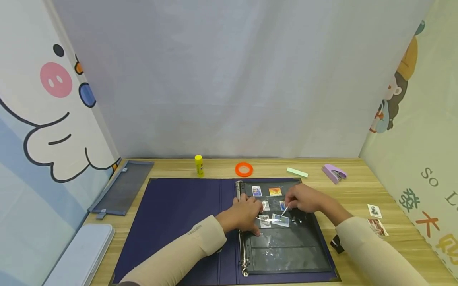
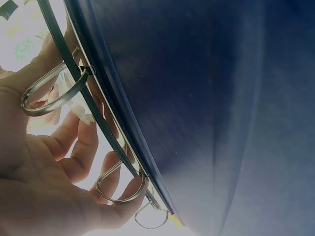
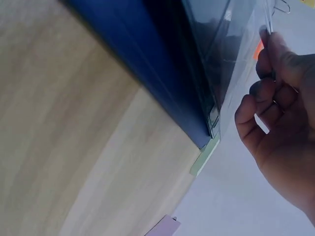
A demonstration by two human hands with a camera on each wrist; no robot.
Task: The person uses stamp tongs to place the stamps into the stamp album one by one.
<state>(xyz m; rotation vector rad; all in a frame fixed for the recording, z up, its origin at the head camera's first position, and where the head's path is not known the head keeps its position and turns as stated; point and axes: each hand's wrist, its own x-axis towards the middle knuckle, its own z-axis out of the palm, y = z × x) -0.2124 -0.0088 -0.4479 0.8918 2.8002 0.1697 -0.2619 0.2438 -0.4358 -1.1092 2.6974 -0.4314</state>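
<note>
A dark blue ring binder (image 1: 179, 214) lies spread on the table, with a black stamp page (image 1: 286, 258) of clear pockets on its rings. My left hand (image 1: 243, 214) rests on the page beside the rings, fingers spread over the pocket strips. Between thumb and fingers, my right hand (image 1: 303, 198) pinches slim tweezers (image 1: 284, 211), their tip at a stamp (image 1: 280, 221) in the third row. Next to it sits another stamp (image 1: 264, 221). The top row has a blue stamp (image 1: 257, 191) and an orange stamp (image 1: 275, 192). In the right wrist view, clear film (image 3: 241, 54) stands near the fingers.
Behind the binder stand a glue stick (image 1: 199, 166), an orange tape roll (image 1: 244, 169), a pale green strip (image 1: 297, 172) and a purple stapler (image 1: 334, 173). Two loose stamps (image 1: 374, 211) lie at right. A mesh pouch (image 1: 121, 188) and white case (image 1: 80, 254) lie left.
</note>
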